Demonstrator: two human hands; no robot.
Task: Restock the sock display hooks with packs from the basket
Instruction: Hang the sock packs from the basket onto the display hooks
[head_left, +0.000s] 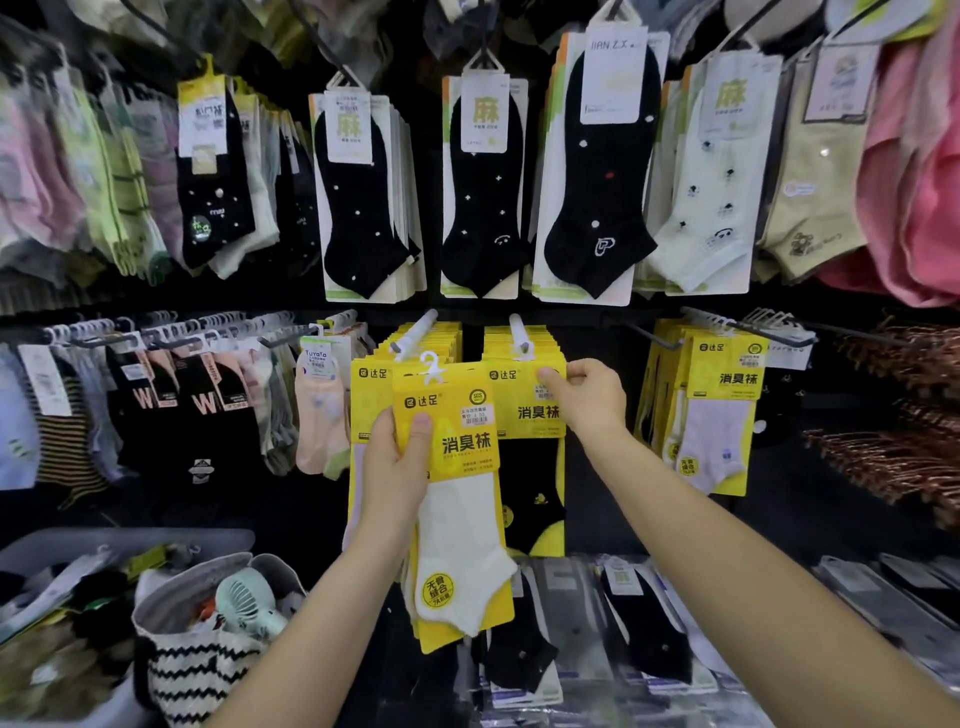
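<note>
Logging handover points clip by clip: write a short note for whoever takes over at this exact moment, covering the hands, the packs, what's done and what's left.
Left hand grips a yellow sock pack; its hanger is not yet on a peg.
Right hand pinches the top of the front pack on the right peg.
Left peg beside it also carries yellow packs. Basket sits lower left with more packs inside.
Done: both pegs hold stock.
Left: hang the held pack, probably on one of these two pegs, then continue from the basket.
</note>
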